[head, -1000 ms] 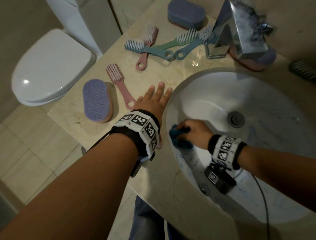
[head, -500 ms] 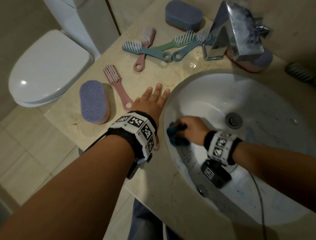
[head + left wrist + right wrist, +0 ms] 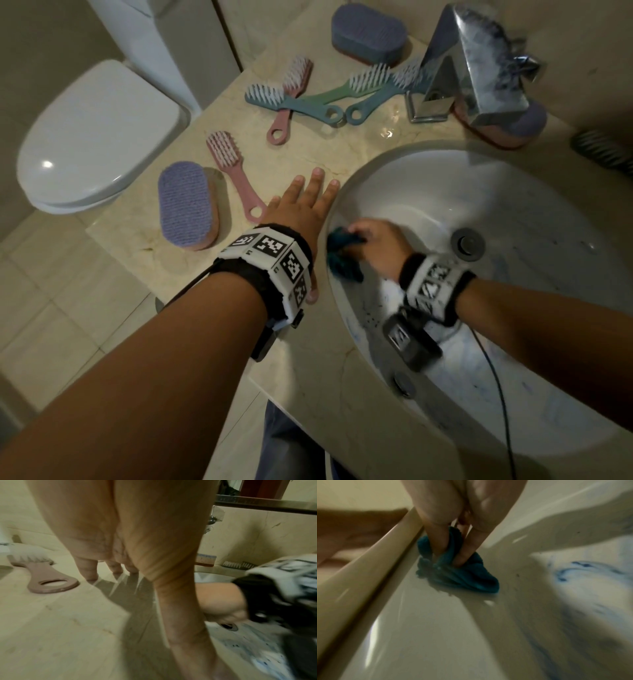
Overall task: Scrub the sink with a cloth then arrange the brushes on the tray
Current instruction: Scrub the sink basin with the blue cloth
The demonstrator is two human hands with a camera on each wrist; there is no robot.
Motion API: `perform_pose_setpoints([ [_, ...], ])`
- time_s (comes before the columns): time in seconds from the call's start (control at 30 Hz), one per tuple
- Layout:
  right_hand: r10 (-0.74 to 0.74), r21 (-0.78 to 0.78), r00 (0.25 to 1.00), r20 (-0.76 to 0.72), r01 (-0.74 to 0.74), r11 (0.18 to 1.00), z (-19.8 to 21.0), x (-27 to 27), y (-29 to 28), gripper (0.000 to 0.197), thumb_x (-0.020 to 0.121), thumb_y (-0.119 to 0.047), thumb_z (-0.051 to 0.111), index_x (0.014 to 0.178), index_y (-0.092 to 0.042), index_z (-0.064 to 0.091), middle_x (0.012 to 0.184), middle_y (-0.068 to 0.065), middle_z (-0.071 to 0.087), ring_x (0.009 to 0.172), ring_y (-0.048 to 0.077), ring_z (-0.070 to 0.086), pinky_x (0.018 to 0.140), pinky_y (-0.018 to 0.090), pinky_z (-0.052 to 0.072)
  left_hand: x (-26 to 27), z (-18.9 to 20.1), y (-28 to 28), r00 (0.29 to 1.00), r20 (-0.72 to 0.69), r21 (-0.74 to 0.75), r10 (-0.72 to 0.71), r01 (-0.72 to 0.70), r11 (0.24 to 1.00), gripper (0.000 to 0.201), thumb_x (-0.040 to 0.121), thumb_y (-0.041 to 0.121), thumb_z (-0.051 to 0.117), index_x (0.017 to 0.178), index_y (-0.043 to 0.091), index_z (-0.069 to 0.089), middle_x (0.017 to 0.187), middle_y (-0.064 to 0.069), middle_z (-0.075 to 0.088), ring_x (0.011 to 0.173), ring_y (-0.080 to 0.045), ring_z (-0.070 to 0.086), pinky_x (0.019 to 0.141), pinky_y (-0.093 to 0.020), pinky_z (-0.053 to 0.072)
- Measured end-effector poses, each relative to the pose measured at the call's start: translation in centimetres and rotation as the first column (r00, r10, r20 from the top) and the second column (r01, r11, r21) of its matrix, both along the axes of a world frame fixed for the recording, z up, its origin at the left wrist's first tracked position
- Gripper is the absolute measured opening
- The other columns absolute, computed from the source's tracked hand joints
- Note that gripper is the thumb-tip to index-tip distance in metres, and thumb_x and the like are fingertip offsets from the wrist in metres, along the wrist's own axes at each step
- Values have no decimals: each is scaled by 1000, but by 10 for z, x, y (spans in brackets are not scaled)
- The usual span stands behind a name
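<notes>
My right hand (image 3: 371, 245) grips a bunched teal cloth (image 3: 342, 255) (image 3: 453, 568) and presses it against the left inner wall of the white sink (image 3: 445, 192), which carries blue smears and dark specks. My left hand (image 3: 301, 209) lies flat on the beige counter (image 3: 342, 359) beside the sink rim, fingers straight. A pink handled brush (image 3: 236, 174) (image 3: 46, 577) lies just left of that hand. Further back lie another pink brush (image 3: 289, 99), two blue brushes (image 3: 291, 102) (image 3: 380, 96) and a green one (image 3: 346, 90). No tray is in view.
Purple oval scrub brushes sit at the counter's left (image 3: 187, 205), at the back (image 3: 368, 32) and behind the chrome tap (image 3: 469, 68). A striped brush (image 3: 603, 152) shows at the right edge. A white toilet (image 3: 92, 137) stands left of the counter. The drain (image 3: 467, 244) is mid-basin.
The right hand and cloth have stayed on the sink's left wall, shifting only slightly. The left hand has stayed flat on the counter.
</notes>
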State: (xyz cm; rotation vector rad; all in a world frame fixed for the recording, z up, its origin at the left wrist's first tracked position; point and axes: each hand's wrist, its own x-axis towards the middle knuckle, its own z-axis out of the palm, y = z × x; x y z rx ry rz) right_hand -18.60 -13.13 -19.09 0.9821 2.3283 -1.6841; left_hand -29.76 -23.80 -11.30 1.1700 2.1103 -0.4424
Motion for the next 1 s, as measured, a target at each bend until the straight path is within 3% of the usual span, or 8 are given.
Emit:
perform_pose_setpoints([
  [0.13,-335,-35,933,-128,334,942,-10,-23,22,26,74,5,72,98,-1,64,78,-3,55,81,20,53,69,19,50,0,-3,0,1000,0,6,2,-2,1000,163,39,38,93,141,22,-32,151,-4,-35,144,-29,-20,120,-48,10],
  [0.2,-223,37,971,-87,227,973,-10,-12,13,25,75,3,71,99,-3,64,89,3,63,87,17,55,79,27,50,-1,-5,0,1000,-6,5,-7,7,1000,163,39,40,93,141,22,-33,151,-4,-36,144,-29,-20,120,-48,9],
  [0.27,68,69,997,40,-70,995,-7,11,1,25,76,-2,72,100,-8,66,92,1,63,84,12,56,80,25,45,-2,-6,0,1000,-8,4,-16,16,1000,164,38,41,93,141,21,-33,151,-5,-36,143,-30,-21,120,-48,8],
  [0.37,428,98,877,218,-456,885,-12,38,6,32,76,-12,73,107,-13,67,98,-3,57,92,14,55,75,17,39,-4,-11,0,999,-27,7,-32,33,999,166,36,44,92,141,20,-34,150,-6,-37,143,-30,-23,120,-47,8],
  [0.53,164,220,976,145,-194,956,-17,22,15,25,77,-7,73,101,-3,68,99,11,61,96,26,59,78,20,38,-5,-15,0,997,-51,-6,-58,58,998,167,34,49,91,140,20,-35,149,-8,-37,143,-30,-23,120,-46,8],
  [0.7,322,180,884,340,-397,900,3,45,8,30,83,-6,64,113,-10,66,119,12,62,107,26,57,82,18,40,1,4,0,999,-28,-27,-36,35,999,159,43,43,91,143,20,-30,151,-6,-35,144,-30,-20,120,-48,8],
  [0.83,-11,171,985,174,-19,985,46,66,23,27,86,4,56,110,-2,64,116,17,63,95,19,55,70,10,40,14,26,-7,1000,2,-24,-1,1,1000,138,60,36,86,148,21,-19,155,-4,-27,146,-28,-15,117,-51,10],
  [1.0,-207,47,975,81,204,978,96,85,35,20,91,1,52,108,-6,59,107,14,60,99,27,57,86,39,48,34,55,-6,989,145,178,-25,-1,984,98,80,40,70,151,24,4,159,-7,-6,147,-28,-1,119,-42,14],
])
